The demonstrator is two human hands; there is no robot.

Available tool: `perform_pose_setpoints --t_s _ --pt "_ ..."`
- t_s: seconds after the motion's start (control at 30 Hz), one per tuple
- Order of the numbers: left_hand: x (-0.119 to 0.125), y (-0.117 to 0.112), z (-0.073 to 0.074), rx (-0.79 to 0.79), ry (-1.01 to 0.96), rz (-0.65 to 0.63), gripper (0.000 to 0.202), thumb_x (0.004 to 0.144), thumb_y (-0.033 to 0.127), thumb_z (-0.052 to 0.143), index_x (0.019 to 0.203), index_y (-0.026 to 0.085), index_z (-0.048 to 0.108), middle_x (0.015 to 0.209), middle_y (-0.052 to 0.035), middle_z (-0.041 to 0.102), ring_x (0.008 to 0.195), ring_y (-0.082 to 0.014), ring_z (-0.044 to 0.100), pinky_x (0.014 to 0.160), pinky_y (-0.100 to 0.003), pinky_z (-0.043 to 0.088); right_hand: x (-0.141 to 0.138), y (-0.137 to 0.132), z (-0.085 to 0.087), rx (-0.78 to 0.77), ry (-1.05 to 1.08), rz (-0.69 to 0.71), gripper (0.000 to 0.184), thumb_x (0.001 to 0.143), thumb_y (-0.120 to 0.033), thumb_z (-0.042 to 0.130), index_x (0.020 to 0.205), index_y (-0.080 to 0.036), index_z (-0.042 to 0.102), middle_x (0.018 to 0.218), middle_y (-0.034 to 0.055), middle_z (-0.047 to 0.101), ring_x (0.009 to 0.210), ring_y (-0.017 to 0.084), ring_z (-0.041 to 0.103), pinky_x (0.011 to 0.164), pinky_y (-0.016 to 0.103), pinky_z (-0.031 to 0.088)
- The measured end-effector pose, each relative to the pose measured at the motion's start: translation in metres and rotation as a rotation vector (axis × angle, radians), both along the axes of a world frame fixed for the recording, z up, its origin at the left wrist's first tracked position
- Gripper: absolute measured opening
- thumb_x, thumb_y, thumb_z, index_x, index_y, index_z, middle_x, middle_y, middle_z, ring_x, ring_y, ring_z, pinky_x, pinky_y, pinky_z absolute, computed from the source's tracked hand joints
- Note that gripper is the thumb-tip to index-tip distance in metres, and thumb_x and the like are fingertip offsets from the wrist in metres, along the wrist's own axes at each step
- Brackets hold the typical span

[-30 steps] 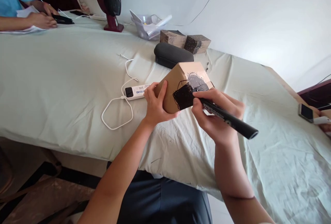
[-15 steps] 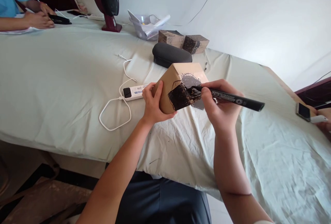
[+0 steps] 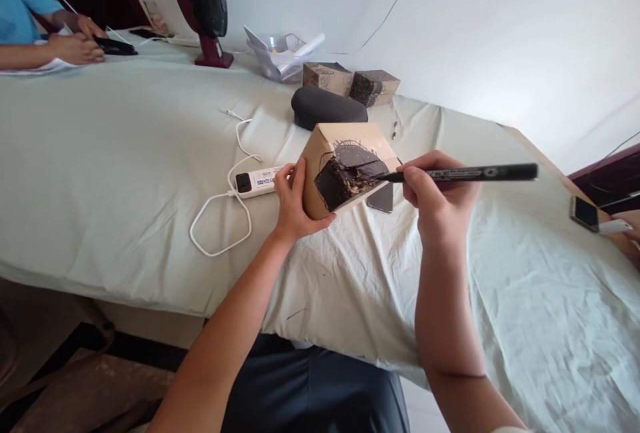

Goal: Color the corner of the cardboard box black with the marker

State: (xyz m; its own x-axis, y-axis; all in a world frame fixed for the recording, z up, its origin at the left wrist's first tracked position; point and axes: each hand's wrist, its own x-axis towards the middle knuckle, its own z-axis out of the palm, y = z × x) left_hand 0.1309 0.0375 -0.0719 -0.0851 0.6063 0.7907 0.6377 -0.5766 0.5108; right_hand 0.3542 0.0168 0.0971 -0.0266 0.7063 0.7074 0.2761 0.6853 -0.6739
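Note:
My left hand is closed round the left end of a brown cardboard box, which is tilted above the table. Dark scribbled ink covers a patch across two of its faces, and the surface looks rough and torn near the shared edge. In my right hand is a black marker pen, gripped between thumb and fingers. Its tip meets the inked patch, and the barrel points off to the right. A flat dark piece shows on the cloth behind the box.
Behind the box lie a black case and two scribbled boxes. A white power strip with a looped cable is left of my hand. A fan and plastic basket stand at the back. Another person's hands are at left.
The marker's tip has moved along the inked patch, and its barrel has swung nearly level, further right. The box has shifted slightly left in view, still in my left hand.

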Motion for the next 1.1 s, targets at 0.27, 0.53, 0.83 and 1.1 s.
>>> perform_pose_setpoints --t_s 0.27,0.53,0.83,1.1 --pt "0.004 0.000 0.001 -0.044 -0.134 -0.045 0.125 0.078 0.088 0.070 0.175 0.031 0.016 0.147 -0.0155 0.033 0.147 -0.0409 0.036 0.128 -0.061 0.030 -0.007 -0.014 0.001 0.279 -0.329 0.320 0.007 0.092 -0.015 0.069 0.092 -0.021 0.074 0.074 -0.0002 0.072 0.054 0.010 0.058 0.050 0.023 0.043" --pt "0.003 0.004 -0.001 -0.047 -0.172 -0.081 0.122 0.077 0.086 0.073 0.175 0.037 0.018 0.146 -0.0127 0.033 0.146 -0.0395 0.037 0.127 -0.062 0.031 -0.019 -0.002 -0.020 0.419 -0.384 0.235 0.009 0.091 -0.015 0.067 0.091 -0.023 0.062 0.069 -0.0051 0.063 0.052 0.008 0.050 0.052 0.021 0.041" --pt "-0.001 0.012 -0.010 -0.063 -0.242 -0.097 0.125 0.076 0.093 0.067 0.175 0.035 0.017 0.145 -0.0125 0.035 0.147 -0.0395 0.038 0.127 -0.060 0.033 -0.010 0.012 -0.025 0.384 -0.376 0.148 0.007 0.092 -0.017 0.067 0.089 -0.022 0.063 0.070 -0.0034 0.064 0.052 0.009 0.052 0.051 0.022 0.039" --pt "-0.006 0.018 -0.015 -0.072 -0.257 -0.105 0.126 0.073 0.096 0.068 0.174 0.038 0.019 0.144 -0.0125 0.040 0.142 -0.0388 0.043 0.121 -0.059 0.040 -0.006 0.019 -0.029 0.286 -0.231 0.035 0.008 0.096 -0.029 0.069 0.091 -0.023 0.065 0.072 -0.0013 0.067 0.055 0.011 0.056 0.053 0.026 0.045"
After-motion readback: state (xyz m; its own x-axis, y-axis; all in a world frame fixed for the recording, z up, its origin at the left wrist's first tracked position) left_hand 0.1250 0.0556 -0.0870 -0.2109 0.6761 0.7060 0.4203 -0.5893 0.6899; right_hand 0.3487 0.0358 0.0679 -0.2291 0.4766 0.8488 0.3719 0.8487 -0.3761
